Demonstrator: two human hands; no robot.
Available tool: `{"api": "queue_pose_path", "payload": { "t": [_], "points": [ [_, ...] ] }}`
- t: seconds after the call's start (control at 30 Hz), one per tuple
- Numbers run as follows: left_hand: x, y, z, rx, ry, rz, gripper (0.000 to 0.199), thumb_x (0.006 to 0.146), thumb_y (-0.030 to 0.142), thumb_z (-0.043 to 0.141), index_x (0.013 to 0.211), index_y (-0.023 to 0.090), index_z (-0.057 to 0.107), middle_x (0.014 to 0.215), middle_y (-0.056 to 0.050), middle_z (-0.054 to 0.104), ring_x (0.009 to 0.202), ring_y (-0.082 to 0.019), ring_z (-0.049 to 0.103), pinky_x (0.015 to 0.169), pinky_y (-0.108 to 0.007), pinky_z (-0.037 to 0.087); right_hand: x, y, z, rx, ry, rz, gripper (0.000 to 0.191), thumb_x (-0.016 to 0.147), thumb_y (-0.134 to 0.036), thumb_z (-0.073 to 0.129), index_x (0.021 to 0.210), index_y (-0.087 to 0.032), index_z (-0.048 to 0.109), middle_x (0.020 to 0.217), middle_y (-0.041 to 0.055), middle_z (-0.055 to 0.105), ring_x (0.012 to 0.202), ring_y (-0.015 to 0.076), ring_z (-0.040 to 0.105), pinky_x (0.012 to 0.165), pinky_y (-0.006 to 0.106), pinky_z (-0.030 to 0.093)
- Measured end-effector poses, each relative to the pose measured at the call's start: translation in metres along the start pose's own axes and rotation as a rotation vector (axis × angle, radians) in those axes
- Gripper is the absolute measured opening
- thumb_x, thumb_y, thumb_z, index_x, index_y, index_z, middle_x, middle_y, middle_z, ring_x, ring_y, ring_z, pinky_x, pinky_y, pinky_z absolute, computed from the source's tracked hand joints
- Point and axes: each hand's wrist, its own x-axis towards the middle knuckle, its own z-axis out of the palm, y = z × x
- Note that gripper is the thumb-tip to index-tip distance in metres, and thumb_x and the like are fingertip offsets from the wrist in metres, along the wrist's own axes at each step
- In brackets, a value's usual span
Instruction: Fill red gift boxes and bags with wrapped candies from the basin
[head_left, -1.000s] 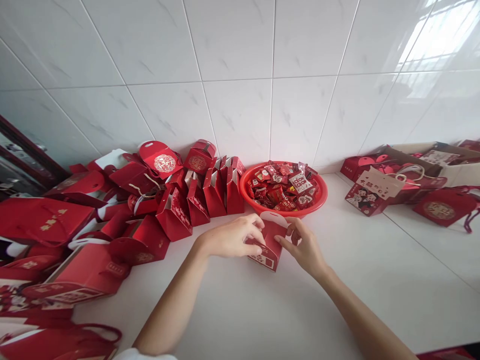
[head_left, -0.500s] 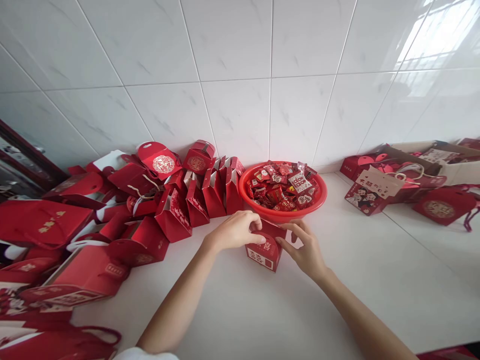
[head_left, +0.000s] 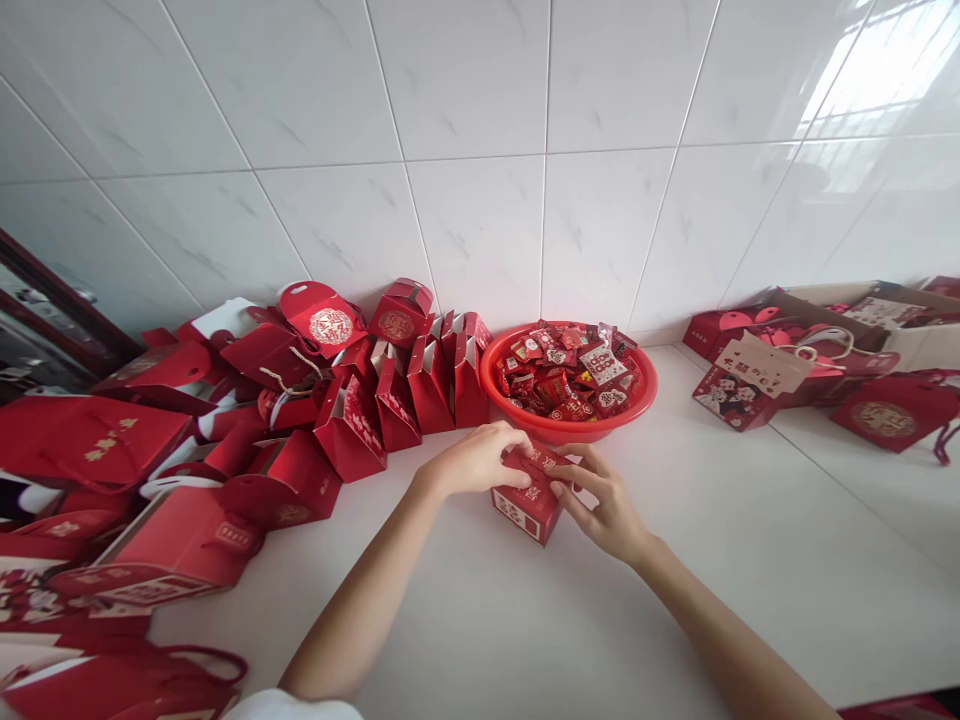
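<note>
A small red box with a white printed panel rests on the white counter, its top flaps folded inward. My left hand is closed on its upper left side, thumb on the front flap. On the upper right, my right hand grips the same box, with thumb and fingers at the flap edges. Just behind the box stands a red basin filled with wrapped candies.
Many red gift boxes crowd the left side, several upright ones reaching the basin. More boxes and bags sit at the right against the tiled wall. Dark shelving is at far left.
The box's top flaps have come down and now lie flatter over the opening. My right fingers have moved slightly lower and inward on the top.
</note>
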Motion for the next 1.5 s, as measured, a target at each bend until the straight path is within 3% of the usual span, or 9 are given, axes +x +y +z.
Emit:
{"api": "queue_pose_path", "payload": {
  "t": [0.23,0.37,0.5,0.7,0.8,0.93,1.17,1.37,1.5],
  "points": [
    [0.001,0.004,0.005,-0.028,0.018,-0.019,0.033,0.078,0.040,0.072,0.106,0.023,0.069,0.106,-0.005,0.069,0.100,-0.027,0.064,0.084,-0.034,0.049,0.002,0.000,-0.004,-0.019,0.029,0.069,0.023,0.099,-0.036,0.054,0.112,-0.023,0.066,0.112,0.0116,0.063,0.076,0.0174,0.064,0.072,0.037,0.060],
    [0.002,0.007,0.018,-0.035,0.096,-0.017,0.041,0.079,0.048,0.071,0.112,0.024,0.067,0.120,-0.009,0.063,0.111,-0.029,0.061,0.091,-0.037,0.050,0.005,0.000,-0.013,-0.089,0.043,0.067,0.029,0.095,-0.044,0.061,0.115,-0.023,0.065,0.115,0.0123,0.065,0.101,0.0259,0.064,0.087,0.044,0.056],
    [0.003,0.010,0.025,-0.065,0.128,-0.016,0.040,0.081,0.049,0.069,0.112,0.024,0.065,0.126,-0.009,0.057,0.111,-0.028,0.061,0.093,-0.038,0.050,0.006,0.002,-0.022,-0.137,-0.052,0.010,0.048,0.086,-0.052,0.071,0.125,-0.024,0.064,0.124,0.0134,0.063,0.115,0.0314,0.058,0.096,0.050,0.052],
    [0.001,0.007,0.013,-0.031,0.043,0.064,0.034,0.084,0.048,0.066,0.107,0.023,0.065,0.126,-0.008,0.060,0.114,-0.028,0.060,0.093,-0.037,0.048,0.005,0.006,-0.028,-0.121,-0.157,0.057,0.044,0.088,-0.050,0.070,0.125,-0.027,0.068,0.133,0.0139,0.059,0.123,0.0318,0.057,0.101,0.051,0.050],
    [-0.001,0.004,0.007,-0.018,-0.052,0.110,0.049,0.076,0.048,0.075,0.117,0.025,0.061,0.132,-0.006,0.059,0.124,-0.029,0.055,0.097,-0.037,0.046,0.005,0.007,-0.029,-0.088,-0.178,0.080,0.046,0.087,-0.050,0.071,0.127,-0.027,0.067,0.135,0.0141,0.058,0.124,0.0316,0.057,0.102,0.051,0.050],
    [-0.002,0.005,0.007,-0.015,-0.111,0.068,0.067,0.067,0.043,0.083,0.125,0.026,0.056,0.139,-0.007,0.054,0.128,-0.030,0.052,0.098,-0.037,0.045,0.006,0.006,-0.031,-0.068,-0.191,0.102,0.046,0.087,-0.048,0.071,0.127,-0.027,0.068,0.136,0.0148,0.057,0.125,0.0320,0.057,0.103,0.051,0.050],
    [-0.004,0.014,0.015,0.041,-0.057,0.023,0.064,0.070,0.046,0.080,0.126,0.026,0.057,0.137,-0.009,0.056,0.123,-0.031,0.056,0.098,-0.039,0.046,0.006,0.005,-0.036,-0.070,-0.233,0.131,0.043,0.091,-0.041,0.067,0.131,-0.026,0.065,0.141,0.0146,0.055,0.131,0.0320,0.054,0.105,0.051,0.049],
    [-0.004,0.025,0.028,0.081,0.033,0.009,0.061,0.070,0.056,0.076,0.123,0.028,0.061,0.122,-0.007,0.061,0.109,-0.031,0.063,0.087,-0.038,0.050,0.006,0.006,-0.042,-0.101,-0.231,0.130,0.048,0.091,-0.050,0.064,0.133,-0.027,0.065,0.137,0.0147,0.059,0.128,0.0337,0.056,0.101,0.050,0.052],
    [-0.005,0.033,0.037,0.080,0.086,-0.006,0.060,0.071,0.056,0.074,0.122,0.028,0.062,0.113,-0.007,0.062,0.102,-0.030,0.065,0.083,-0.037,0.052,0.001,0.007,-0.047,-0.141,-0.215,0.129,0.048,0.092,-0.050,0.063,0.135,-0.029,0.064,0.144,0.0136,0.054,0.131,0.0335,0.056,0.102,0.049,0.053]
  ]
}}
